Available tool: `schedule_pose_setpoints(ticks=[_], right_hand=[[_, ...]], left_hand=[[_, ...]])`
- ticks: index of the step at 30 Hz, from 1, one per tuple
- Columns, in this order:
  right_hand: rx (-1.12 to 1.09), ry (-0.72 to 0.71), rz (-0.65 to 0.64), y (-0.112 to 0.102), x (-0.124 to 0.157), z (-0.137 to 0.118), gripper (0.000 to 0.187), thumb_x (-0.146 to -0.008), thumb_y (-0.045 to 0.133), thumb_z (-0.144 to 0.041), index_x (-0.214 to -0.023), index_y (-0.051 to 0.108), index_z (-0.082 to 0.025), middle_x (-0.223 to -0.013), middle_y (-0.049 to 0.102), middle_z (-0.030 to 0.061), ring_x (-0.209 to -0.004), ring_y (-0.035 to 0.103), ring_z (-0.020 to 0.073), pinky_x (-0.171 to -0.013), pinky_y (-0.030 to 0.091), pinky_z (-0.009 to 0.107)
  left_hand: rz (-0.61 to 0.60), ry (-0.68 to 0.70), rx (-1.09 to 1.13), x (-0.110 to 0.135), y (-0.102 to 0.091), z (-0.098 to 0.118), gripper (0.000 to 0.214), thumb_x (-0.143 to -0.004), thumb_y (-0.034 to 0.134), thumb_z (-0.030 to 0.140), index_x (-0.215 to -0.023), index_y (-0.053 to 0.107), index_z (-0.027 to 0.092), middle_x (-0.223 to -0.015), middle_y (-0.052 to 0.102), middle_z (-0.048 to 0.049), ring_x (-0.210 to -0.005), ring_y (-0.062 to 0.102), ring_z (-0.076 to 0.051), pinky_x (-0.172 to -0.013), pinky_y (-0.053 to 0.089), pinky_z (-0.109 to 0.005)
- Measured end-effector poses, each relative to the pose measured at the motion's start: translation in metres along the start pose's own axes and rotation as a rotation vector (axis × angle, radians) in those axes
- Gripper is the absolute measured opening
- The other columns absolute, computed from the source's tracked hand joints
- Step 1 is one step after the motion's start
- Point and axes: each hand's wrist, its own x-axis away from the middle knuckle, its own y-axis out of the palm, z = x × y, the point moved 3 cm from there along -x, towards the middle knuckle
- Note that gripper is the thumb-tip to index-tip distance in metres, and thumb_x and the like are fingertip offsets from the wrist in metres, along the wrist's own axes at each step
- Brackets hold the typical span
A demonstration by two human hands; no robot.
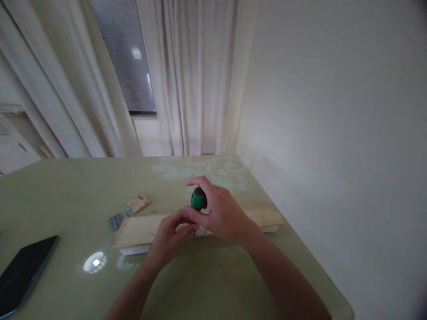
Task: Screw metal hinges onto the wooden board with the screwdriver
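A screwdriver (199, 199) with a green and black handle stands roughly upright over a long pale wooden board (138, 230). My right hand (222, 211) has its thumb and fingers around the handle. Low beside it, my left hand (173, 233) rests at the board with thumb and fingertips pinched together; what lies between them is hidden. A small metal plate with holes (202, 232) shows below the fingers at the board's near edge. The screwdriver's shaft and tip are out of sight behind my hands.
Left of the board lie a grey metal hinge (115, 222), several screws (127, 213), a single screw (151, 211) and a small wooden piece (138, 203). A dark tablet (26, 278) lies at the left. White supports (135, 250) show under the board. A wall borders the table's right side.
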Motion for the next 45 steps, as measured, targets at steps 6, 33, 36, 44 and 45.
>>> schedule_pose_setpoints(ticks=[6,33,36,44,45], right_hand=[[-0.018,-0.029,-0.003,-0.001,0.0,-0.002,0.046,-0.09,0.074,-0.028,-0.132,0.056,-0.025,-0.103,0.071,0.0013,-0.087,0.066,0.0181,-0.08,0.047,0.03],[-0.026,-0.007,-0.036,0.002,-0.001,0.0,0.05,-0.091,0.075,-0.033,-0.136,0.054,-0.025,-0.102,0.071,0.0014,-0.083,0.066,0.0176,-0.076,0.047,0.029],[-0.006,-0.02,-0.021,0.003,-0.001,-0.001,0.05,-0.09,0.075,-0.033,-0.135,0.055,-0.026,-0.104,0.072,0.0026,-0.09,0.067,0.0203,-0.081,0.047,0.032],[-0.002,-0.013,-0.009,0.001,-0.001,0.0,0.05,-0.092,0.075,-0.034,-0.137,0.054,-0.026,-0.102,0.072,0.0021,-0.089,0.068,0.0204,-0.081,0.048,0.032],[-0.003,-0.014,-0.007,0.001,-0.001,0.0,0.051,-0.092,0.075,-0.034,-0.137,0.053,-0.026,-0.102,0.072,0.0021,-0.089,0.068,0.0202,-0.081,0.048,0.032]], left_hand=[[-0.119,-0.021,-0.019,0.001,0.001,0.0,0.018,-0.092,0.068,0.031,-0.096,0.079,0.017,-0.091,0.08,-0.0058,-0.087,0.073,-0.021,-0.08,0.058,-0.029],[-0.019,-0.052,-0.05,0.001,0.003,-0.002,0.014,-0.086,0.071,0.032,-0.085,0.076,0.018,-0.085,0.08,-0.0042,-0.082,0.073,-0.021,-0.075,0.056,-0.028],[0.052,-0.098,-0.028,0.0,0.004,-0.011,0.013,-0.081,0.076,0.03,-0.084,0.073,0.018,-0.082,0.078,-0.0036,-0.08,0.072,-0.022,-0.072,0.055,-0.027],[-0.145,-0.044,-0.323,0.004,-0.003,-0.012,0.01,-0.089,0.07,0.027,-0.092,0.076,0.02,-0.086,0.077,-0.0028,-0.08,0.068,-0.02,-0.072,0.05,-0.027],[-0.153,-0.038,-0.343,0.004,-0.004,-0.01,0.011,-0.09,0.068,0.027,-0.089,0.076,0.02,-0.085,0.077,-0.0026,-0.079,0.067,-0.02,-0.072,0.049,-0.026]])
